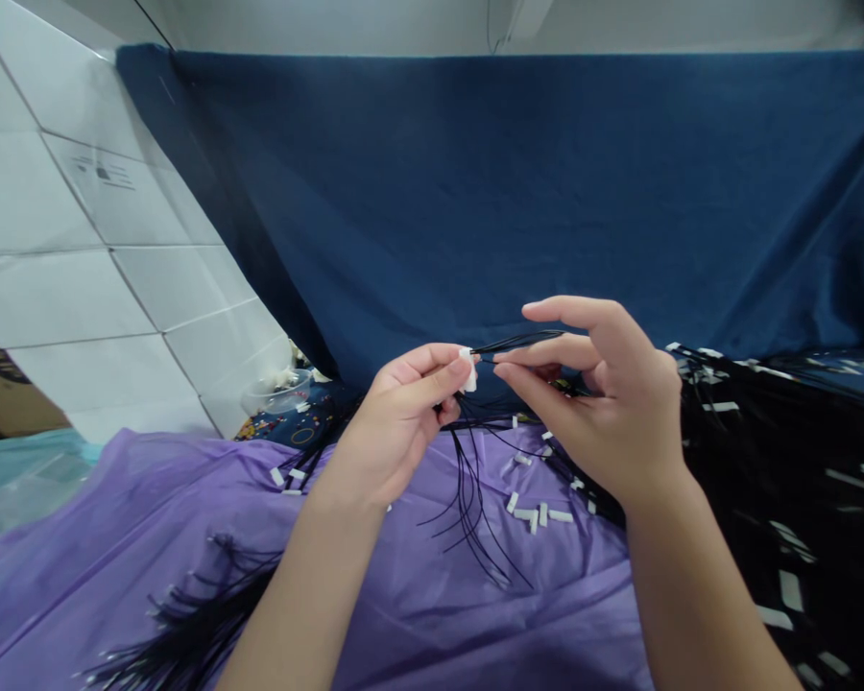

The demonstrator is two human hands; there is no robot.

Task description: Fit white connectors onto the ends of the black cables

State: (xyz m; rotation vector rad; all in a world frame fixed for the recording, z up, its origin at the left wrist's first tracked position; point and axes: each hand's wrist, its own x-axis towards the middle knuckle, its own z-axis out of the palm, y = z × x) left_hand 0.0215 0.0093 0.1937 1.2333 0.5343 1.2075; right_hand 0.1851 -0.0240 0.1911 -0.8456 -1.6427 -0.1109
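Observation:
My left hand (410,413) pinches a small white connector (468,369) between thumb and fingers. Thin black wires (511,341) run from the connector toward my right hand. My right hand (597,393) is just to the right, its thumb and middle finger closed on a black wire while the index finger stays raised. Below the connector, several loose black wire ends (471,499) hang over the purple cloth (547,595). Whether the wire's tip sits inside the connector is too small to tell.
Several white connectors (537,515) lie on the purple cloth. A bundle of black wires (208,614) is at the lower left, and a large pile of wires with white connectors (778,518) at the right. A clear bowl (277,392) stands near the white boxes (151,278). A blue curtain (490,192) hangs behind.

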